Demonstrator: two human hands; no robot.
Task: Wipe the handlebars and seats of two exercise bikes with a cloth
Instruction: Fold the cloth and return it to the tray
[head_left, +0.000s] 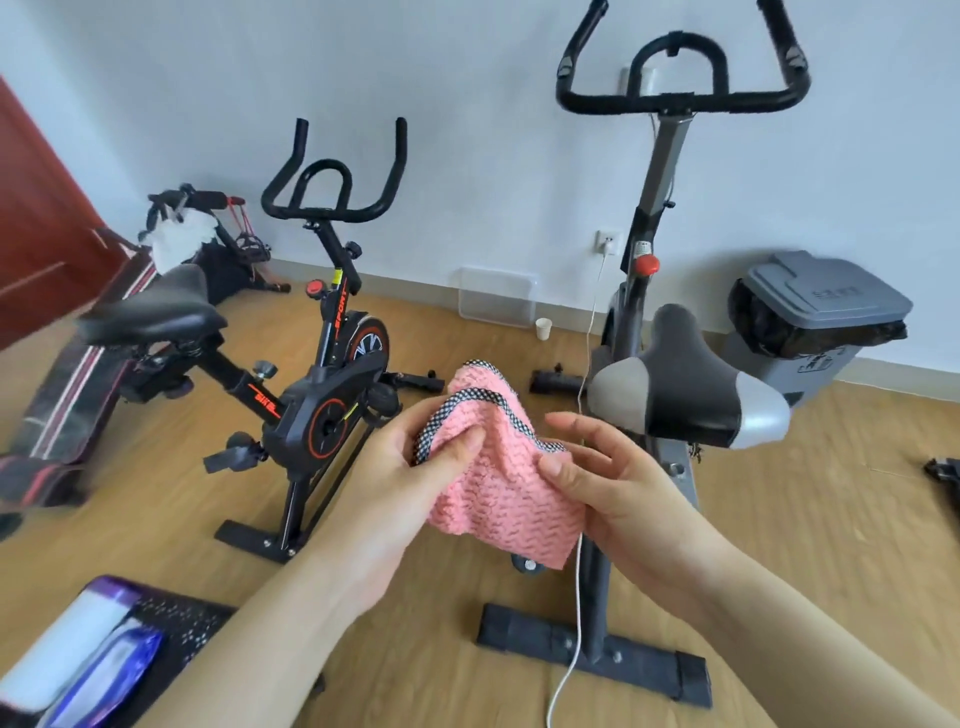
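Observation:
A pink knitted cloth (506, 483) with a black-and-white checked border hangs between both hands in the middle of the view. My left hand (415, 467) pinches its upper left edge. My right hand (613, 483) grips its right side with the thumb on top. Left of the hands stands a black and orange exercise bike (322, 405) with a black seat (150, 312) and black handlebars (332, 202). Right behind the cloth stands a grey bike with a black and silver seat (691, 384) and tall black handlebars (680, 93).
A grey lidded bin (815, 322) stands by the wall at right. A white cable (576, 597) runs from the wall socket (607, 243) past the grey bike's base (592, 654). A paper cup (543, 328) sits by the baseboard. A red door (36, 228) is at left.

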